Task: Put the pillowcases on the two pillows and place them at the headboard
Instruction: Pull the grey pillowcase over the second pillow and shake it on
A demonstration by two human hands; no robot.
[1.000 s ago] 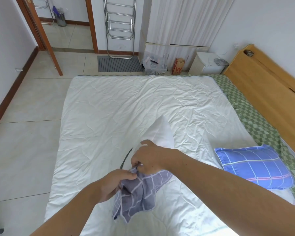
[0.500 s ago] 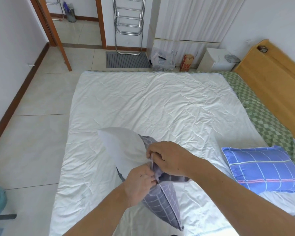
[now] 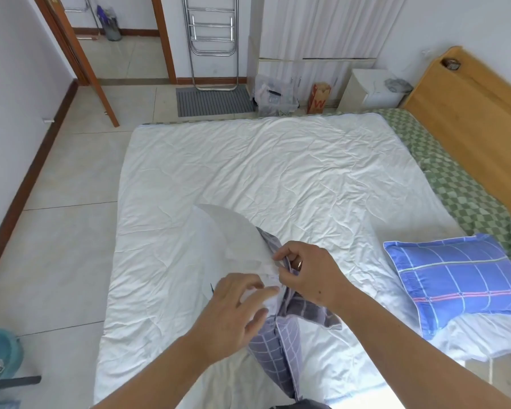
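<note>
White pillow (image 3: pixel 233 246) juts far-left from my hands; right hand (image 3: pixel 310 276) pinches the grey pillowcase (image 3: pixel 281 346) mouth, left hand (image 3: pixel 233 314) spread on the pillow.

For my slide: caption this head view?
Right hand pulls grey checked pillowcase over white pillow; left hand steadies it.

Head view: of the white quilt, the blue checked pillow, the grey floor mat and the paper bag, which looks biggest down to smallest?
1. White quilt
2. Blue checked pillow, though nearness inflates it
3. Grey floor mat
4. Paper bag
</note>
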